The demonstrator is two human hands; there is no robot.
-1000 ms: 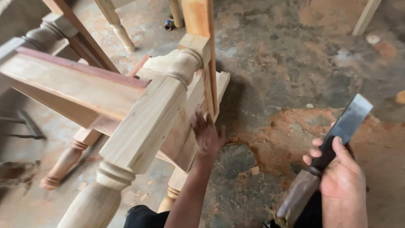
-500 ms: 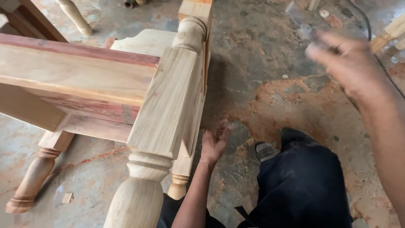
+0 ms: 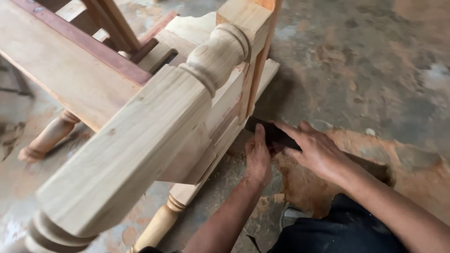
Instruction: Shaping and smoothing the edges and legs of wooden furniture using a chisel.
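Note:
An unfinished wooden furniture frame (image 3: 140,131) lies tipped over on the floor, its thick turned leg (image 3: 215,56) pointing toward me. A wide chisel with a dark blade (image 3: 265,130) lies low against the frame's bottom board (image 3: 220,140). My left hand (image 3: 258,159) pinches the blade near its tip, thumb up beside it. My right hand (image 3: 318,150) lies over the chisel behind the blade, fingers stretched forward. The handle (image 3: 370,166) runs back beneath my right forearm, mostly hidden.
Reddish sawdust (image 3: 318,187) and wood chips cover the concrete floor around my hands. Another turned leg (image 3: 47,136) rests on the floor at left, and a third (image 3: 159,225) lies below the frame. My dark-trousered knee (image 3: 337,229) is at the bottom right.
My right hand swung in from the raised right side and brought the chisel down against the frame. My left hand shifted from flat on the board to the blade. The view moved closer.

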